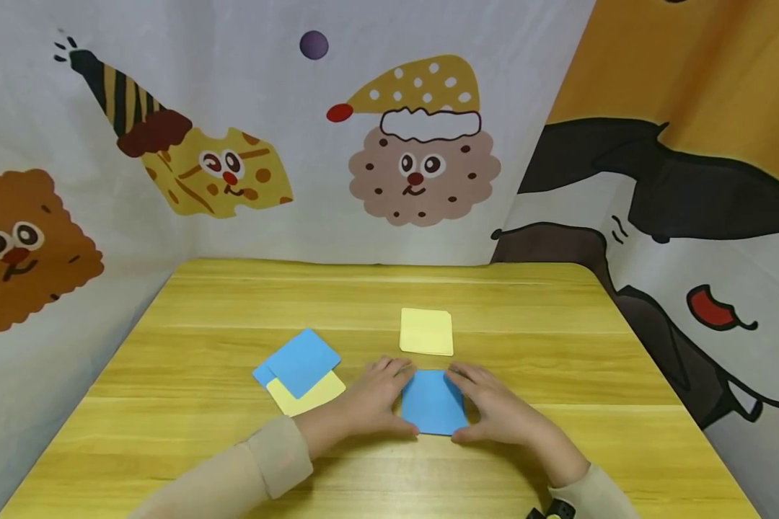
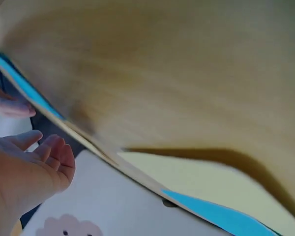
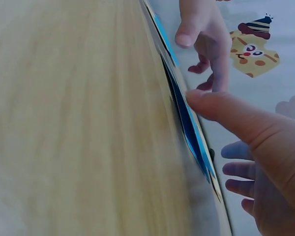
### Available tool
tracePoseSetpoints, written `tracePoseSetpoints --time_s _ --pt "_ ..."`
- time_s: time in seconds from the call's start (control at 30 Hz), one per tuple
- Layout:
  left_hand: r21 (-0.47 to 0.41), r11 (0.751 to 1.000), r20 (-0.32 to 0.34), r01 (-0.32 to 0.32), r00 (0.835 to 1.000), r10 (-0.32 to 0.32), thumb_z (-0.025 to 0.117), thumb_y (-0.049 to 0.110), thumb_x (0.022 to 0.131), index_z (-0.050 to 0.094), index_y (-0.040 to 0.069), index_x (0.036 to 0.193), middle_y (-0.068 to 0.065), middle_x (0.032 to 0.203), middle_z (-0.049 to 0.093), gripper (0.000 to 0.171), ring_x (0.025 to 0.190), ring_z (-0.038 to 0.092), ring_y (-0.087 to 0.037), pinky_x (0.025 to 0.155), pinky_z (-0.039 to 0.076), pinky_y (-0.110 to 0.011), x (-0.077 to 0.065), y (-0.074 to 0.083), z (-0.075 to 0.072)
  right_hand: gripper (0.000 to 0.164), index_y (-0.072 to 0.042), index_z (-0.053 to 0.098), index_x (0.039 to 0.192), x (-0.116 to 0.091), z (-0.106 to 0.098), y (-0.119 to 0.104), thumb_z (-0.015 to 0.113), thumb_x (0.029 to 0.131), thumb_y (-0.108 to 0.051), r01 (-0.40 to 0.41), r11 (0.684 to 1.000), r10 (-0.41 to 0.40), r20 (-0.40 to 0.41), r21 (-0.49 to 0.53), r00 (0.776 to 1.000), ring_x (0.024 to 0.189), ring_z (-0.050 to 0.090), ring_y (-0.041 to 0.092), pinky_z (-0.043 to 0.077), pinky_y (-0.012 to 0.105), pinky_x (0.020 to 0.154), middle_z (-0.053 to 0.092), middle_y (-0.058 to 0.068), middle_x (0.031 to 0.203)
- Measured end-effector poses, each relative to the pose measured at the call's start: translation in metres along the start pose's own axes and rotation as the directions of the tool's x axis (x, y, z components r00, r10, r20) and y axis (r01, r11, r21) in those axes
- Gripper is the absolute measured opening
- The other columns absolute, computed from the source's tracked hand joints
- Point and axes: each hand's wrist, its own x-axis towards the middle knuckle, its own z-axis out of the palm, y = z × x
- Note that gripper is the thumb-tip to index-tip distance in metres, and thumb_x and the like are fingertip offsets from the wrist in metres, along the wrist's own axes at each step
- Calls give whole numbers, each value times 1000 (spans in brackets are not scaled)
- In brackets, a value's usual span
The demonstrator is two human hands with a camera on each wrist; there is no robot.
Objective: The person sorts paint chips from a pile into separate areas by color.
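In the head view, a blue square card (image 1: 433, 407) lies near the table's front middle, between both hands. My left hand (image 1: 378, 404) is at its left side, fingertips near the far left corner and thumb near the close one. Along the opposite side, my right hand (image 1: 496, 405) has its fingers over the far right corner and its thumb at the near corner. The right wrist view shows the right thumb (image 3: 226, 110) stretched out and the other fingers spread apart. Fingers of the left hand (image 2: 27, 174) bend only loosely in the left wrist view.
Just beyond the blue card lies a yellow square card (image 1: 426, 331). To the left, blue cards (image 1: 305, 359) overlap another yellow card (image 1: 311, 398). The wooden table (image 1: 526, 310) ends at a cartoon-printed curtain (image 1: 337, 238) behind it.
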Motion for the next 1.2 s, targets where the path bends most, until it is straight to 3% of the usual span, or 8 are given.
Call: tracePoseSetpoints --time_s 0.47,0.67,0.97,1.2 --pt "-115 987 -111 111 986 -124 71 64 72 38 2 146 -9 144 41 102 128 37 -28 103 33 -48 -24 -24 -23 97 -6 37 148 17 -8 -13 81 72 -46 8 1000 -8 -45 -5 999 137 25 34 24 58 106 28 10 153" --pt "-144 979 -151 144 974 -166 74 60 72 40 2 145 -11 143 43 100 126 38 -30 102 33 -49 -41 -33 -28 95 -7 37 147 35 -2 -24 81 72 -44 74 997 -75 -43 -24 996 138 25 33 23 56 106 28 11 153" --pt "-95 969 -232 227 942 -243 78 56 70 45 -3 140 -14 138 47 97 122 42 -33 96 38 -52 -79 -59 -30 95 -8 33 149 70 5 -44 79 75 -45 193 979 -193 9 -60 981 140 21 21 14 45 112 27 9 154" --pt "-80 946 -265 315 908 -325 80 54 69 45 -6 138 -22 135 48 98 119 43 -42 93 37 -60 -102 -85 -31 93 -11 31 150 96 6 -59 78 77 -44 250 964 -249 30 -90 968 140 23 24 14 43 113 27 8 153"
